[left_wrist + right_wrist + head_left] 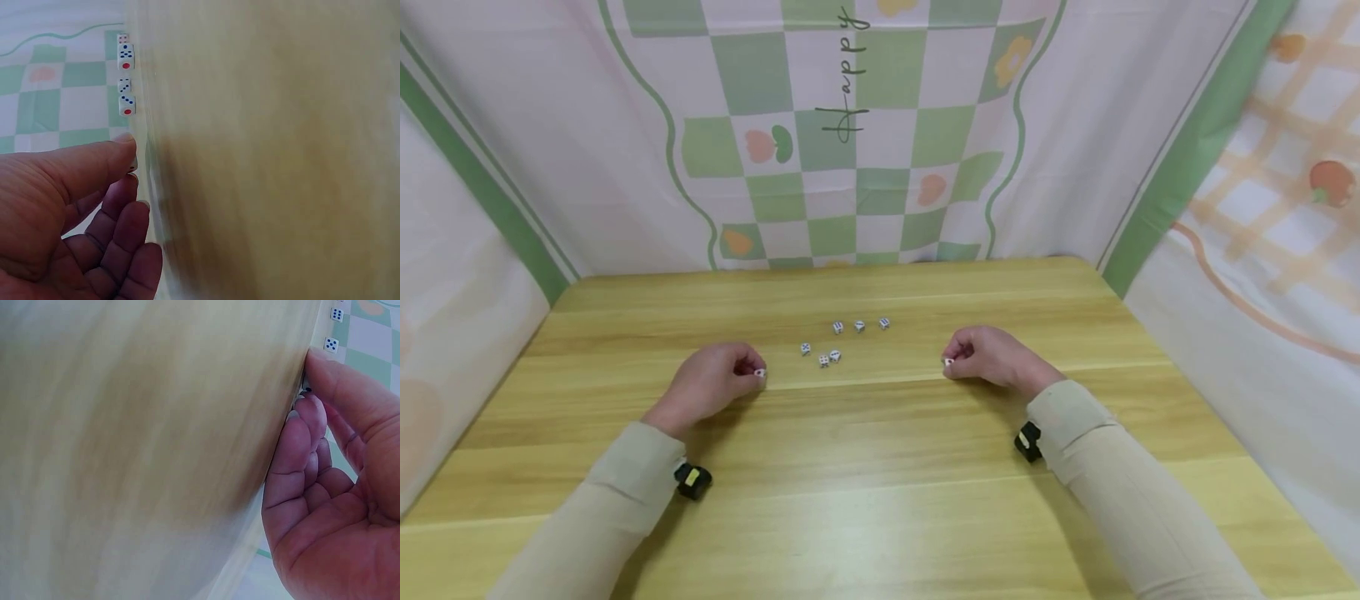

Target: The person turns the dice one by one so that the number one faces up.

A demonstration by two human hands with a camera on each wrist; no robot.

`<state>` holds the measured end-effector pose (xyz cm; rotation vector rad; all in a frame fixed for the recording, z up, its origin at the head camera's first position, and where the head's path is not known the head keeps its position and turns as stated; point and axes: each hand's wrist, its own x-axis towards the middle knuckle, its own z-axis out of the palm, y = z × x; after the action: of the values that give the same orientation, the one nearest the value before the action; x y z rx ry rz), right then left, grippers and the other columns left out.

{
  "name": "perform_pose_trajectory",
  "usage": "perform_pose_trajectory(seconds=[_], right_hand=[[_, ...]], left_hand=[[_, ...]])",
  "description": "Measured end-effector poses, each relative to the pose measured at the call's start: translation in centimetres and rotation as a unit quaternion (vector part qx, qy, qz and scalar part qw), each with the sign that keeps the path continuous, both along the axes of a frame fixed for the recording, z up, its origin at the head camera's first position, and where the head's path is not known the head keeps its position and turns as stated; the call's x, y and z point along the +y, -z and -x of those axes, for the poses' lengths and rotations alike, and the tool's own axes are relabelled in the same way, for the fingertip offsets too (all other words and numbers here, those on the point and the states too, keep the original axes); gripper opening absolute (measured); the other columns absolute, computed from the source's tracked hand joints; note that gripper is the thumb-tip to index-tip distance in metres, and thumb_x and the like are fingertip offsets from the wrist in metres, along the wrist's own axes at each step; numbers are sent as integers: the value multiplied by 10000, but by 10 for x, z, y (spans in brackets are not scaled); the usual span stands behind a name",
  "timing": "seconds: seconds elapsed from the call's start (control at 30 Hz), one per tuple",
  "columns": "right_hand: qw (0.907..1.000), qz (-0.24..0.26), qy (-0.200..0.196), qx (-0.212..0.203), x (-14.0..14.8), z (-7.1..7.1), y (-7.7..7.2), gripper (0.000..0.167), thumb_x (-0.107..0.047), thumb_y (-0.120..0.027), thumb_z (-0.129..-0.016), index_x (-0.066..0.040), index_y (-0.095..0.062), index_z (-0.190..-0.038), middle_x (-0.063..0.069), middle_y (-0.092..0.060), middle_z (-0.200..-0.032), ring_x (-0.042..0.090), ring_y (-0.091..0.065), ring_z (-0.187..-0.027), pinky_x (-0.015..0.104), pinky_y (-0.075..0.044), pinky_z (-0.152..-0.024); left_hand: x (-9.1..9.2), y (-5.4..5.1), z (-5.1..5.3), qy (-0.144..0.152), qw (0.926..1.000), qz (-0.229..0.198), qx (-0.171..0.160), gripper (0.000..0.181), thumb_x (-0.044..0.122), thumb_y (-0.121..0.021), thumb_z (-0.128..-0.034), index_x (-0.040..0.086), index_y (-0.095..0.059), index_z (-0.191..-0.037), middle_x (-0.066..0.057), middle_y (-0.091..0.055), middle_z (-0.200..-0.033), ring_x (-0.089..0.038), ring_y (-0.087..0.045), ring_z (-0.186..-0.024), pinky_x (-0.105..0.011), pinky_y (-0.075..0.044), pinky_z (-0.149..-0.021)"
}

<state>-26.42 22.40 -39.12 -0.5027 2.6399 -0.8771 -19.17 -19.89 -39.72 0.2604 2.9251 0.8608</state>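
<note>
In the head view my left hand [711,382] pinches a white die [761,373] between thumb and fingertips, low over the table. On the other side my right hand [992,358] pinches another die [948,362] in the same way. Between the hands lie several loose white dice, among them a die [824,360] at the front and a die [884,322] at the back right. In the left wrist view the thumb mostly hides the held die [133,164]. Only a sliver of the right hand's die [306,384] shows in the right wrist view.
The wooden table [850,467] runs back to a checked green and white curtain [887,150]. More curtain cloth [1262,275] hangs along the right side and the left side. A small black wrist camera [692,481] sits at the left sleeve, another camera [1027,442] at the right.
</note>
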Motion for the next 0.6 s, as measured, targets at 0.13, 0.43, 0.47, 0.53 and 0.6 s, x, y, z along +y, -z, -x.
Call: perform_pose_trajectory(seconds=[0.13,0.43,0.47,0.53,0.6], right_hand=[[10000,12,-14,43,1,0,1,149,-213,-808,-918,-102,-734,-983,23,-710,-931,178,-577,-881,354,-462,-871],[10000,59,25,-13,0,-1,1,139,-202,-810,-915,-103,-738,-981,20,-712,-926,172,-579,-876,341,-465,-864],[10000,55,17,-7,-1,-1,1,139,-204,-809,-917,-104,-737,-982,19,-713,-924,171,-580,-875,339,-465,-862],[10000,49,18,-1,-1,-1,1,136,-205,-808,-918,-107,-738,-982,16,-714,-922,168,-581,-874,334,-465,-863],[10000,51,3,13,0,0,1,138,-206,-807,-919,-106,-738,-984,15,-717,-923,167,-582,-875,334,-465,-865]], left_hand=[[0,1,1,-9,10000,73,-38,74,207,-742,-972,145,-725,-1009,-6,-708,-966,-183,-617,-887,-406,-507,-831],[-1,3,1,29,9999,157,-53,84,220,-741,-968,147,-732,-1007,-11,-715,-977,-194,-628,-906,-434,-506,-860],[-1,4,1,27,9999,158,-65,84,221,-741,-968,148,-732,-1008,-11,-715,-977,-194,-628,-908,-435,-506,-861],[-1,4,2,30,9998,147,-89,87,221,-741,-970,146,-733,-1013,-13,-714,-979,-196,-627,-910,-437,-506,-860],[-2,4,2,31,9998,128,-127,88,218,-738,-974,144,-732,-1020,-15,-711,-981,-196,-622,-908,-434,-505,-852]])
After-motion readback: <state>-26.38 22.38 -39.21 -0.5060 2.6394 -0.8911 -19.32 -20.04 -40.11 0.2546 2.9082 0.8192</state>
